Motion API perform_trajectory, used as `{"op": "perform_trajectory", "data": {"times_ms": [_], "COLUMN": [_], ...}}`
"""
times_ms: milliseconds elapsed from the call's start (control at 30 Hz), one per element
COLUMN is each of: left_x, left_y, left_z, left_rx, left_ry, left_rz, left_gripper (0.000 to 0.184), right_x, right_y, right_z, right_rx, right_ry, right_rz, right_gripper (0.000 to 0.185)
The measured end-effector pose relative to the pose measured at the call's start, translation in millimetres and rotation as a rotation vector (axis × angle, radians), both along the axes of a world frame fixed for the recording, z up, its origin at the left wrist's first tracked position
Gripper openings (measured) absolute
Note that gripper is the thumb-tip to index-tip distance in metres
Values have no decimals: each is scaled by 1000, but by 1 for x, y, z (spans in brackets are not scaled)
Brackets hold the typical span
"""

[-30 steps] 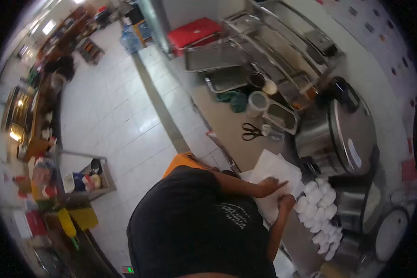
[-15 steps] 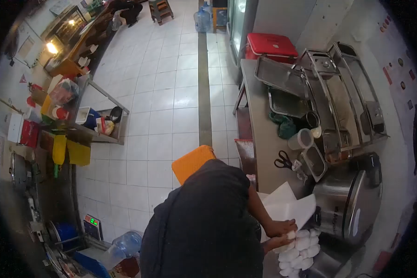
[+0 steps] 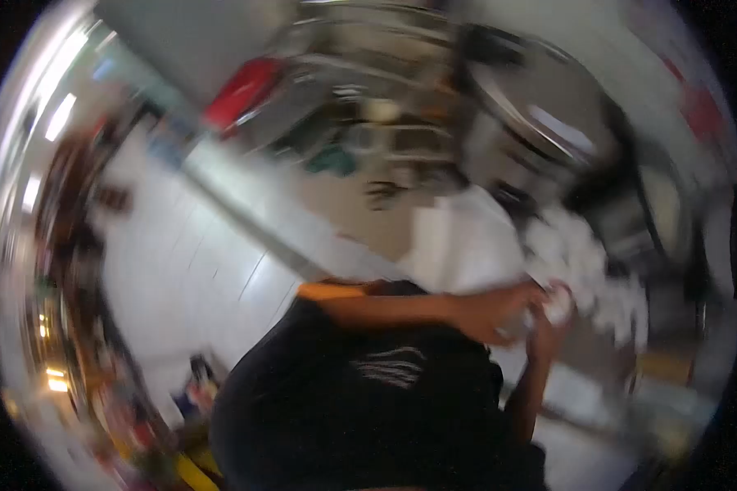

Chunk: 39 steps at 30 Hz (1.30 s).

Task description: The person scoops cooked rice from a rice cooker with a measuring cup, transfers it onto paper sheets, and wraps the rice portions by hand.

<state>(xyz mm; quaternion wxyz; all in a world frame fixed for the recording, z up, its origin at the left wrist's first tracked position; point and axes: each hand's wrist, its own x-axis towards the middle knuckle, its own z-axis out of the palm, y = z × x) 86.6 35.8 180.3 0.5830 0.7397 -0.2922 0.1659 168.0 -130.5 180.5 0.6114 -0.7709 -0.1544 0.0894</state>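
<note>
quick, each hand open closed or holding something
Left hand: at a white piece; grip too blurred to tell.
Right hand: at the same piece; grip unclear.

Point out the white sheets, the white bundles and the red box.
White sheets (image 3: 469,245): head view, middle of stack.
White bundles (image 3: 567,243): head view, upper part.
Red box (image 3: 249,88): head view, its upper surface.

The person wears a big, plain black T-shirt (image 3: 319,417). It has a few rows of light print (image 3: 389,366) on it, curvy and too blurry to read. The forearms (image 3: 405,310) are bare, and so are the hands (image 3: 499,315).
</note>
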Motion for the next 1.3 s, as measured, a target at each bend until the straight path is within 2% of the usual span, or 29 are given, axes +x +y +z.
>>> {"op": "perform_trajectory", "data": {"times_ms": [33, 67, 100, 133, 167, 267, 367, 433, 467, 500, 533, 633, 667, 767, 800, 900, 933, 1000, 1200, 1300], "left_x": [-1, 1, 6, 13, 16, 17, 18, 22, 22, 24, 26, 28, 30, 36, 37, 42, 39, 37, 24, 18], "left_y": [4, 5, 6, 10, 13, 24, 26, 26, 28, 28, 28, 27, 28, 33, 30, 11, 16, 21, 23, 22], "left_z": [8, 7, -1, -35, -36, -72, -112, -136, -151, -158, -163, -172, -172, -174, -171, -141, -157, -167, -156, -156], "left_rx": [-96, -49, 125, 234, 343, 506, 682, 817, 887, 891, 895, 881, 870, 803, 777, 863, 874, 882, 766, 716], "left_ry": [286, 356, 312, 358, 382, 494, 464, 406, 443, 438, 436, 432, 439, 413, 400, 521, 539, 526, 595, 588], "left_rz": [-5, 82, 220, 276, 321, 349, 392, 469, 476, 468, 464, 470, 460, 460, 456, 990, 1059, 958, 664, 757], "left_gripper": [54, 45, 41, 38, 35, 36, 46, 55, 68, 68, 68, 67, 67, 66, 66, 65, 64, 62, 65, 66], "right_x": [7, 17, 20, 29, 37, 50, 69, 87, 98, 109, 128, 154, 156, 162, 163, 169, 171, 171, 180, 222], "right_y": [-9, -14, -19, -31, -46, -80, -123, -147, -158, -171, -188, -191, -181, -178, -181, -190, -195, -197, -195, -199], "right_z": [-19, -43, -20, -33, -54, -66, -89, -115, -127, -145, -193, -210, -196, -214, -224, -239, -241, -221, -169, -84], "right_rx": [18, 92, -98, -120, -126, 116, 58, -84, -184, -284, -476, -498, -607, -849, -803, -872, -896, -921, -899, -492], "right_ry": [-16, -307, -119, -38, 46, 422, 333, 183, 112, 45, -126, -310, -332, -471, -528, -864, -715, -406, -710, -1050], "right_rz": [12, 12, -2, -58, -90, -251, -459, -550, -585, -617, -647, -686, -703, -683, -678, -804, -800, -732, -636, -603], "right_gripper": [59, 66, 68, 63, 58, 67, 78, 84, 85, 87, 90, 93, 79, 74, 72, 75, 76, 79, 71, 61]}}
